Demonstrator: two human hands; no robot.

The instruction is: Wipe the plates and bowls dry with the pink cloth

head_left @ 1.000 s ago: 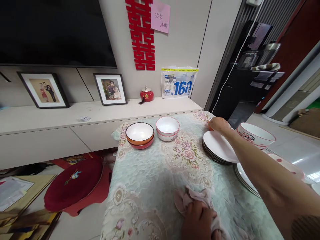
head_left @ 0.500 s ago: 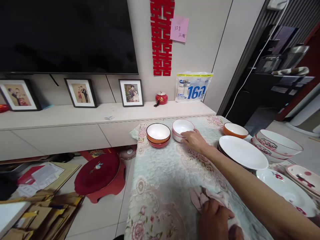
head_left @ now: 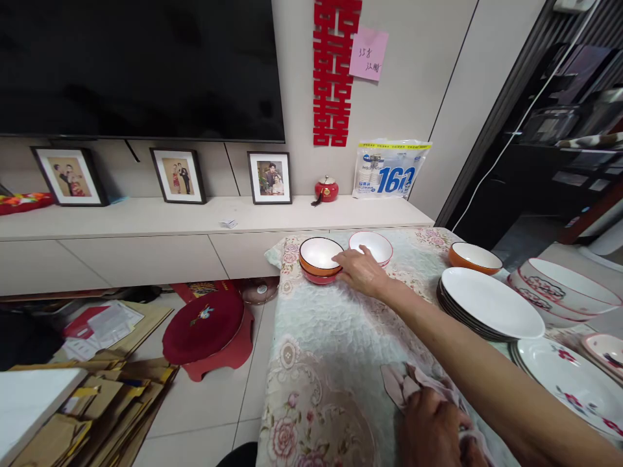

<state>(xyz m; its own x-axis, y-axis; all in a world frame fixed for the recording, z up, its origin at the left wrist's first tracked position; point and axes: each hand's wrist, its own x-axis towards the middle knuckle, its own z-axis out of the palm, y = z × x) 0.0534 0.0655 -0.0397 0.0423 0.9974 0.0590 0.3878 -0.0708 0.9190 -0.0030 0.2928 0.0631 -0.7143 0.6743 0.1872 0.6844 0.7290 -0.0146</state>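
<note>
My right hand (head_left: 363, 272) reaches across the table with its fingertips at the right rim of an orange bowl (head_left: 311, 264), one over the rim and others against its side. This white-lined bowl sits inside a red bowl (head_left: 318, 279). Just behind my hand, a white bowl with a pink rim (head_left: 377, 245) stands on another, partly covered by the hand. My left hand (head_left: 433, 425) is low at the table's near side, its fingers closed on a crumpled pale pink cloth (head_left: 396, 383).
On the right stand an orange bowl (head_left: 474, 257), a stack of white plates (head_left: 491, 301), large patterned bowls (head_left: 567, 285) and flowered plates (head_left: 574, 383). A white cabinet (head_left: 195, 220) runs behind the floral-covered table (head_left: 321, 350). A red stool (head_left: 209, 331) is at left.
My right hand has let go of the white bowl and moved left to the orange bowl. My left hand stays on the cloth. The view has turned slightly left.
</note>
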